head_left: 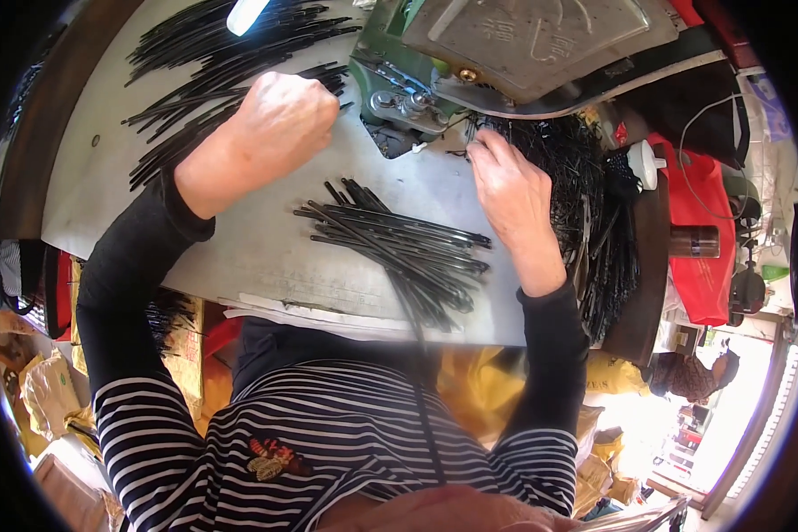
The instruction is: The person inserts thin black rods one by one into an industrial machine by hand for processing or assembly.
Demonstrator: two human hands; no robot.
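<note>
My left hand [288, 111] is closed in a fist over the table, left of the machine's working point, knuckles up. Its fingers hide what they grip; a thin black tip shows just beyond them. Right of the working point, my right hand [512, 177] is closed with thumb and fingers pinched, and a thin dark strand lies near the fingertips. Between my hands and nearer to me lies a loose bundle of thin black strips [399, 244], partly crossed. A green machine [377, 53] with metal rollers [408, 105] stands at the far side.
Rows of black strips [204, 71] cover the far left of the pale tabletop [239, 253]. A tangled heap of black strips [594, 213] hangs over the right side. A white lamp [246, 13] glows at the top. A red bag [696, 230] hangs beyond the table's right edge.
</note>
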